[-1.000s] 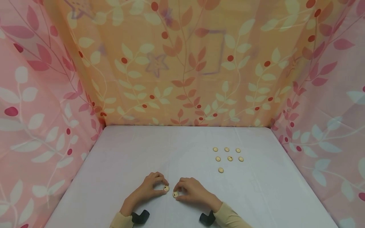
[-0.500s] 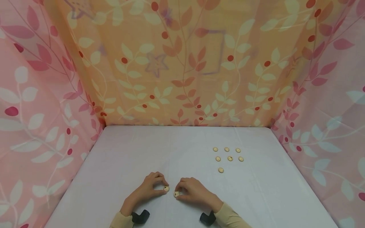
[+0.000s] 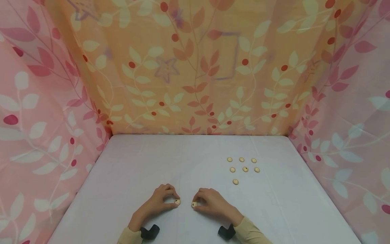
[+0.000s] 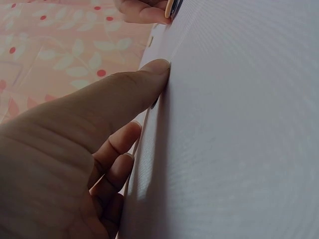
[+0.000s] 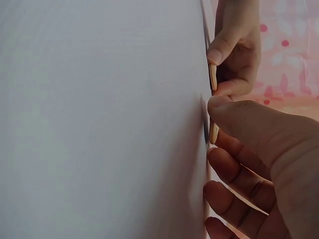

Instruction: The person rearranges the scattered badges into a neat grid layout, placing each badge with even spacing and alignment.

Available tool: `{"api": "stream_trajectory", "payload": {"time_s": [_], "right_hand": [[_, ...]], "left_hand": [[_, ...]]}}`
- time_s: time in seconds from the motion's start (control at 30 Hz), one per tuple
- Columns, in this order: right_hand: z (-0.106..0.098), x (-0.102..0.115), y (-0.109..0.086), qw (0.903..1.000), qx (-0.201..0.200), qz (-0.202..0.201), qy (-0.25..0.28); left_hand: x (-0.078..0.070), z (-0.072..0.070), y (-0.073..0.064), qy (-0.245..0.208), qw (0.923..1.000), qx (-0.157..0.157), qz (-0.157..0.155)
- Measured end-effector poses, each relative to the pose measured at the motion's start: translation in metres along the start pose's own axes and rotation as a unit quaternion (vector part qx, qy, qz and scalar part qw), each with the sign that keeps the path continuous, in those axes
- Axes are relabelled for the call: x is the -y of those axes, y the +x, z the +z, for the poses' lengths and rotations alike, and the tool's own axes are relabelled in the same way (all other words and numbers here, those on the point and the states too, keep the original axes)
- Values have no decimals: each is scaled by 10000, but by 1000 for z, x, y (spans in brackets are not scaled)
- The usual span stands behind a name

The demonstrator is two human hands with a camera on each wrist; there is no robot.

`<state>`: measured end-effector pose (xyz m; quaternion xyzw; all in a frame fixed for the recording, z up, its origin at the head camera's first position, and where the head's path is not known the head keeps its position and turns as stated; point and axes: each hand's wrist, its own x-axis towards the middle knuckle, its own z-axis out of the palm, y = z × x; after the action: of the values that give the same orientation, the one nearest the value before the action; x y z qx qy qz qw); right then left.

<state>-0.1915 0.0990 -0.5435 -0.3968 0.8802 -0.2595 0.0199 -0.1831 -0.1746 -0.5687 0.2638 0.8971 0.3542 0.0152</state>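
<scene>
Between thumb and index finger, my left hand (image 3: pixel 159 200) pinches a small round wooden disc (image 3: pixel 177 202), pale with dark marks and button-like. It stays low over the white table, and in the left wrist view the thumb (image 4: pixel 144 79) hides most of that disc. Opposite it, across a short gap, my right hand (image 3: pixel 214 203) pinches a similar wooden disc (image 3: pixel 194 204) by its edges. The right wrist view shows this disc (image 5: pixel 214 132) edge-on under the thumb, close to the cloth, with the other fingers curved loosely. The left hand's disc (image 5: pixel 213 75) appears beyond it.
Several more wooden discs lie flat at the right on the white table (image 3: pixel 146 159): two rows, plus a single disc (image 3: pixel 235 182) nearer me. Patterned cloth walls (image 3: pixel 195 84) enclose the table's back and sides. Dark bands (image 3: pixel 226 232) sit at both wrists.
My right hand has drawn to the right and slightly away from me with its disc, widening the gap between the two discs. The left hand has stayed in place.
</scene>
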Motion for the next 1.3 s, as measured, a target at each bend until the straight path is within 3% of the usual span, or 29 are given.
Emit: {"api": "stream_trajectory", "payload": {"time_s": [0.33,0.77,1.3], "right_hand": [[-6,-10,-11,9992,-96,360,117],[-17,-24,-26,9967,-286,738,163],[-33,-43,-51,9882,-669,1374,109]], "left_hand": [[0,0,0,-56,10000,21,-51],[-2,-1,-2,-48,9999,-17,110],[0,1,-1,2,10000,-48,70]]}}
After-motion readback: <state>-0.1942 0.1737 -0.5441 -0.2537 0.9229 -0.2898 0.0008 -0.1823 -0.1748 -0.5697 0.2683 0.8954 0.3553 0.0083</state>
